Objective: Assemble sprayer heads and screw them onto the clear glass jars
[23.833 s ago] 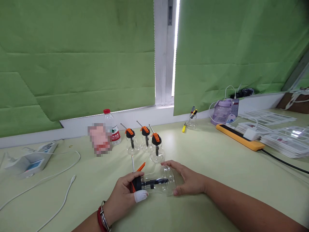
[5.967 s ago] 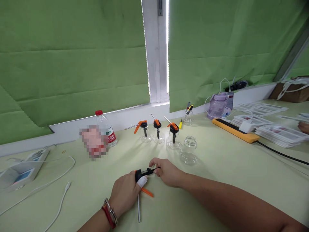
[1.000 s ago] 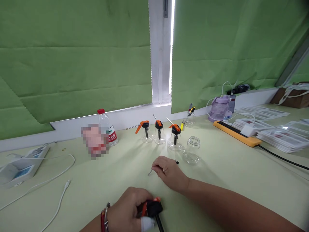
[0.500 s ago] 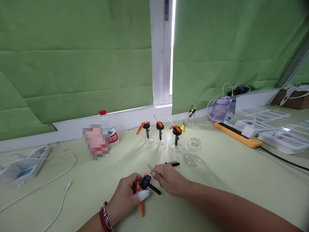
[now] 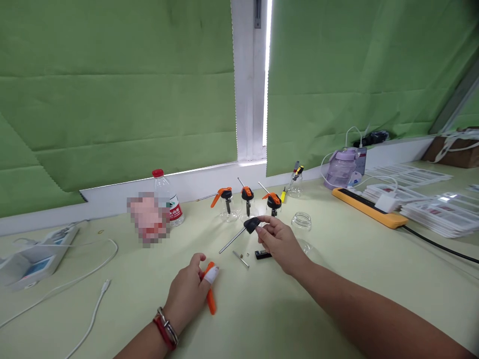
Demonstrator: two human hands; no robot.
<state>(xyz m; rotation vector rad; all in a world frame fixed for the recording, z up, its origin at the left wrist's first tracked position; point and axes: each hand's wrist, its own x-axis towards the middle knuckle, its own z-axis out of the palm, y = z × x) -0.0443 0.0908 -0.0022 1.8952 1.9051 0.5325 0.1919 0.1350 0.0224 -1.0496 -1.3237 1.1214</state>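
Observation:
My left hand (image 5: 187, 286) is closed on an orange lever (image 5: 211, 299), pinched under the bandaged thumb. In my right hand (image 5: 280, 244), the fingertips hold a black pump cap (image 5: 251, 225) with a thin metal tube (image 5: 232, 240) slanting down to the left. Below it on the table lie a short metal rod (image 5: 240, 259) and tiny bits (image 5: 247, 254). A black piece (image 5: 262, 254) is partly hidden behind my right hand. Past my hands stand three glass jars topped with orange-and-black spray heads (image 5: 274, 201), and an open glass jar (image 5: 301, 227).
A red-capped water bottle (image 5: 175, 207) stands back left beside a blurred pink item (image 5: 147, 219). Screwdrivers stand in a jar (image 5: 295, 184). White cables (image 5: 95, 309) lie left; an orange power strip (image 5: 368, 209), purple bottle (image 5: 339, 172) and stacked cards (image 5: 441, 214) are on the right.
The black cap has come away from the orange lever and moved from my left hand to my right, farther back and right. My left hand keeps the lever. The metal rod now lies on the table.

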